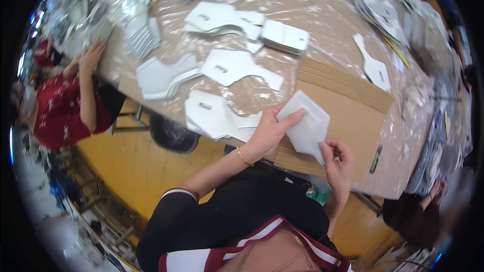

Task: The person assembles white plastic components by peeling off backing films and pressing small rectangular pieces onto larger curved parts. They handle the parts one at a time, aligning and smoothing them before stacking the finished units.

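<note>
Over a brown cardboard sheet (348,106) I hold a white flat cut piece (308,130) with angled edges, tilted up from the table. My left hand (272,130) grips its left edge, thumb lying across the top face. The lower right end is pinched between the thumb and fingers of my right hand (338,161). Beside my left hand lies a stack of white cut pieces (209,113), each with a wide body and a narrow tail. Another white piece with a dark printed mark (237,68) rests farther back.
More white stacks (285,36) lie on the plastic-covered table (322,0). On the right are a single white piece (373,65), a yellow pencil (397,52) and a small cutter-like tool (376,158). A person in red (70,103) works at the left; another person's hands (437,191) show at right.
</note>
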`<state>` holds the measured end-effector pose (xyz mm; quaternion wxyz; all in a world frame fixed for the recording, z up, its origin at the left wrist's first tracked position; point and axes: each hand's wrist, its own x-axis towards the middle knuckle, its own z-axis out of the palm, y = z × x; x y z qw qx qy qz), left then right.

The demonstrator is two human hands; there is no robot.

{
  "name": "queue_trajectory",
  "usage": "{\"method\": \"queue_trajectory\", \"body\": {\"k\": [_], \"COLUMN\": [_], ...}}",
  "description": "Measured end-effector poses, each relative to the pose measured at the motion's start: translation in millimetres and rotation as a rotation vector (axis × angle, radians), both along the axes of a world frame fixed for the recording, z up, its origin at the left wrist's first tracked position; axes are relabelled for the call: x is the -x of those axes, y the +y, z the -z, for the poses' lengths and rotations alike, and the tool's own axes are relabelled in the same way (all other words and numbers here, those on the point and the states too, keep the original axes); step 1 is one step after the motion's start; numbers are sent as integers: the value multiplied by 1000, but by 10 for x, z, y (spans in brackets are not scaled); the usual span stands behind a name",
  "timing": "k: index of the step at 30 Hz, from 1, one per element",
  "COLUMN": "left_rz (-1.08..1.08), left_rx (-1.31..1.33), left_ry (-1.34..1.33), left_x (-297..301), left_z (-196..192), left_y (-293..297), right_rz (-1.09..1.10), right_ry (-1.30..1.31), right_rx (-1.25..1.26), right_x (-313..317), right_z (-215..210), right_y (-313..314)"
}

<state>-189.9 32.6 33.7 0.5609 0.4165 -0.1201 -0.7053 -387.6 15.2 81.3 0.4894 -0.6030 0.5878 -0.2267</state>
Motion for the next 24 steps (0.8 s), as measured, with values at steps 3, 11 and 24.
{"method": "queue_trajectory", "body": {"k": [3, 11, 24], "left_rz": [-42, 104, -68], "left_rx": [118, 617, 257], "left_ry": [-230, -272, 244], "left_x": [-251, -817, -1295], "left_z": [38, -163, -6], "left_y": [31, 90, 270], "right_rz": [-126, -598, -384], "right_ry": [197, 139, 637], "right_rx": [16, 658, 1031], "right_x": [13, -684, -1180], "right_z": [11, 106, 217], "right_y": [-96, -498, -532]}}
